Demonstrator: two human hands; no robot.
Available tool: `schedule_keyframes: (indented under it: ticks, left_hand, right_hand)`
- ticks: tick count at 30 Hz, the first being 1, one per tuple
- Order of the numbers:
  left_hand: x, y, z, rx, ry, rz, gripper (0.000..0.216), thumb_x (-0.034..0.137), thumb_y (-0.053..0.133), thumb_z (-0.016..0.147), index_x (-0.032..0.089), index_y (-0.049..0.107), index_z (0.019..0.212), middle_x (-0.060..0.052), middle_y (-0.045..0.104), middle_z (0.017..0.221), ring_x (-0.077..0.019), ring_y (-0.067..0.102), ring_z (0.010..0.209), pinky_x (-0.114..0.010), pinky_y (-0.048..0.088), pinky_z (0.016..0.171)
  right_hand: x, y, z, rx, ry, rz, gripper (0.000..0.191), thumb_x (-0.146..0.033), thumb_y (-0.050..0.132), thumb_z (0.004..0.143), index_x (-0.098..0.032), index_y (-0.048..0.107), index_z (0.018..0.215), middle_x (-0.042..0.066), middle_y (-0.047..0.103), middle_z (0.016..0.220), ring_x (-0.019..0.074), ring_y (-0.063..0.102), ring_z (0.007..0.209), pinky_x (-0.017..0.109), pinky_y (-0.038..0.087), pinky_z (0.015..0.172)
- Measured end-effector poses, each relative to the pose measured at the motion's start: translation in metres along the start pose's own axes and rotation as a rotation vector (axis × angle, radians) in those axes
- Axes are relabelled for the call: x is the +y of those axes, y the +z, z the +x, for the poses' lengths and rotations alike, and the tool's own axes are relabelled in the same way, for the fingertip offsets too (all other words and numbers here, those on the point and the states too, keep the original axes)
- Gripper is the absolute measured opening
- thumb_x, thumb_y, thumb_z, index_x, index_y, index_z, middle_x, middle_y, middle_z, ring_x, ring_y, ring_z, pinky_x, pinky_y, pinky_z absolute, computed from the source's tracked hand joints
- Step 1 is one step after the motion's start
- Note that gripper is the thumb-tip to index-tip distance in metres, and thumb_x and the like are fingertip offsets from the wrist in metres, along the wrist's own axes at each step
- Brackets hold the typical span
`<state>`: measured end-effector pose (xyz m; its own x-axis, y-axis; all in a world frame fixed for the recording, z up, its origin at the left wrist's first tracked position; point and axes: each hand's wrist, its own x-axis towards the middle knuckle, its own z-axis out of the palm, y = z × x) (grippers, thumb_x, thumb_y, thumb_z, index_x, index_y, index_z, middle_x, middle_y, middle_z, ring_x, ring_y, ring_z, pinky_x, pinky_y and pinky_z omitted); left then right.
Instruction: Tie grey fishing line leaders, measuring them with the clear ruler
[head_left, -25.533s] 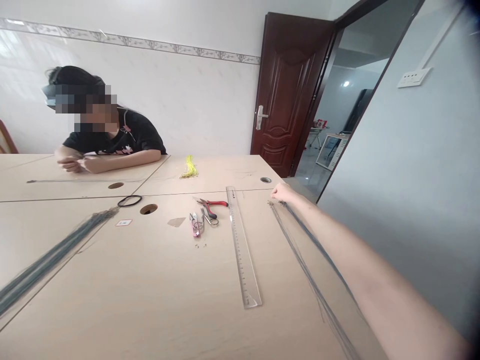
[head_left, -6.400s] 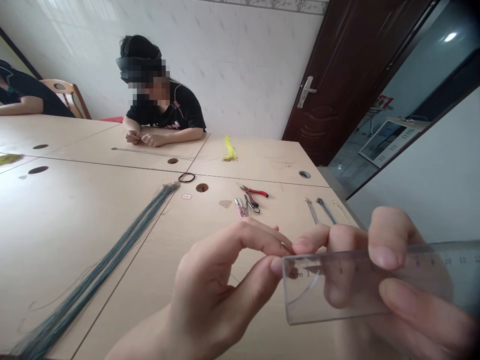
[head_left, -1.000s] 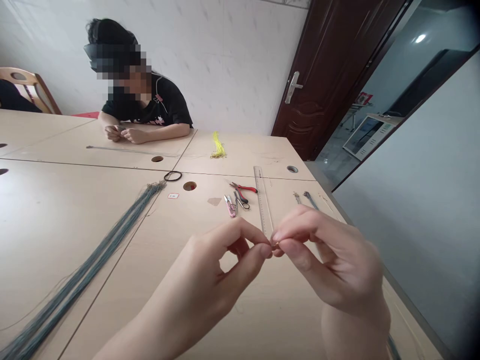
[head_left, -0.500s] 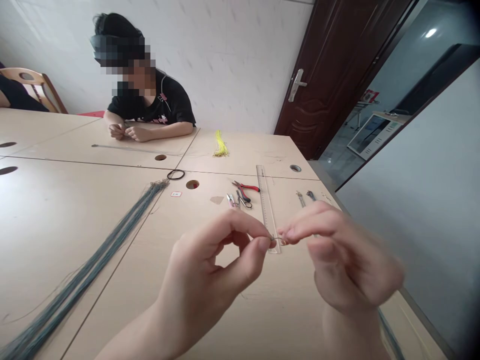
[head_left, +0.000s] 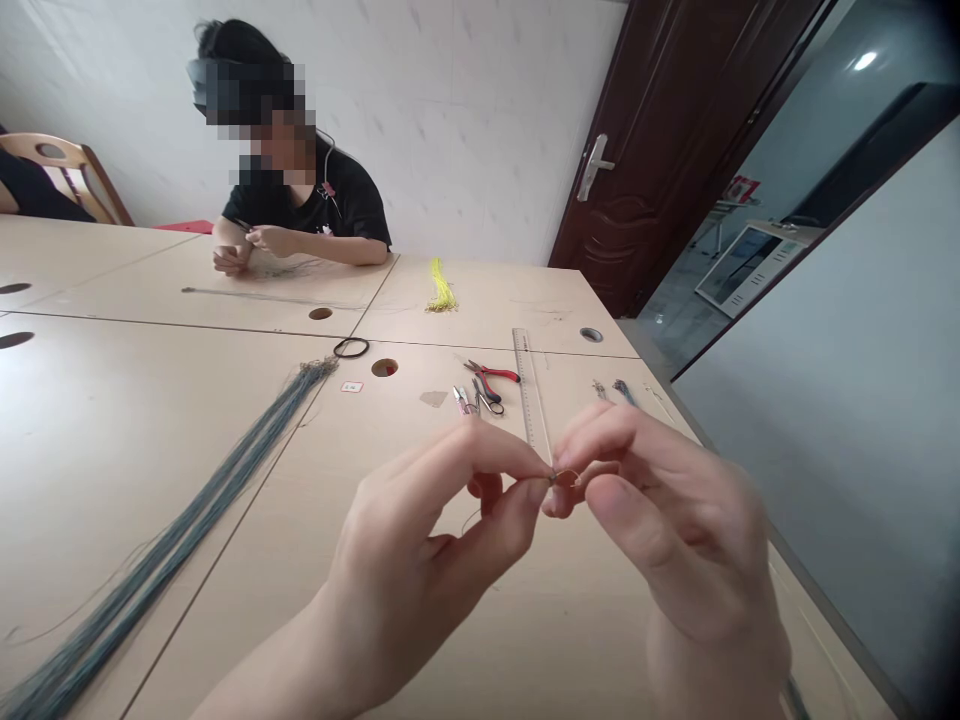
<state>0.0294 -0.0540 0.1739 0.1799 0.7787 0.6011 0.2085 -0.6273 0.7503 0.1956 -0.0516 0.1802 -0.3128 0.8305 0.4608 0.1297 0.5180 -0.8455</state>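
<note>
My left hand (head_left: 420, 545) and my right hand (head_left: 667, 520) meet above the table, both pinched on a thin wire (head_left: 564, 477) bent into a small loop between the fingertips. A fine strand of it trails down below my left fingers. A clear ruler (head_left: 528, 390) lies on the table just behind my hands. Red-handled pliers (head_left: 491, 374), small scissors (head_left: 487, 398) and pink snips (head_left: 459, 398) lie left of the ruler.
A long bundle of grey-green wires (head_left: 187, 530) runs along the table (head_left: 97, 420) at left. More wire ends (head_left: 616, 388) lie at right near the edge. A black ring (head_left: 351, 347), yellow strands (head_left: 439, 288) and cable holes lie further back. Another person (head_left: 292, 200) works opposite. A door (head_left: 660, 140) stands open.
My right hand has come back in from a blurred motion and closed its pinch on the wire loop. The person opposite has raised their hands. The ruler, held earlier, lies on the table.
</note>
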Motion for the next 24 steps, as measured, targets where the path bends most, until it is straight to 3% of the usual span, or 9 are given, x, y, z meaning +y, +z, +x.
schedule_keyframes:
  ticks: [10,24]
  left_hand:
    - [0.001,-0.002,-0.006,-0.055,-0.073,-0.051,0.015,0.009,0.053,0.089,0.024,0.056,0.085,0.006,0.064,0.077,-0.0078,0.060,0.076,-0.017,0.047,0.063]
    - [0.011,-0.006,-0.005,-0.109,-0.132,-0.092,0.013,0.011,0.051,0.089,0.022,0.055,0.084,0.004,0.059,0.075,-0.0081,0.056,0.068,-0.019,0.047,0.060]
  right_hand:
    - [0.000,0.004,0.000,0.025,-0.101,-0.011,0.011,-0.010,0.055,0.085,-0.020,0.057,0.082,-0.003,0.057,0.074,0.0094,0.056,0.069,0.023,0.047,0.060]
    - [-0.003,0.018,0.002,0.185,-0.240,0.004,0.017,-0.004,0.055,0.081,-0.020,0.062,0.082,-0.001,0.056,0.071,0.0117,0.054,0.066,0.029,0.044,0.055]
